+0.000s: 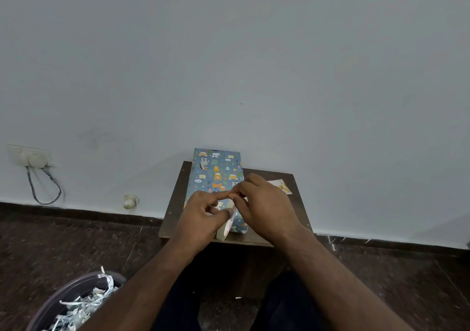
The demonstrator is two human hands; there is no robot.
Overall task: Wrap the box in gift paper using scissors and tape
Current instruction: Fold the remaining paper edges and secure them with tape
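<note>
Rectangular box wrapped in blue matte gift paper with animal print point(216, 171) lies flat on small dark wood bench point(175, 203), far end against the wall. Left hand point(201, 219) grips a cream tape roll point(225, 229). Right hand point(264, 203) pinches at its edge, fingertips together. Both hands meet over the box's near end.

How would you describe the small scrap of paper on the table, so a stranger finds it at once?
Start at the small dark table against the wall. The wrapped box lies on it; the paper scrap lies right of the box, just beyond the right hand. Unlike the blue box, it is pale with orange prints.
</note>
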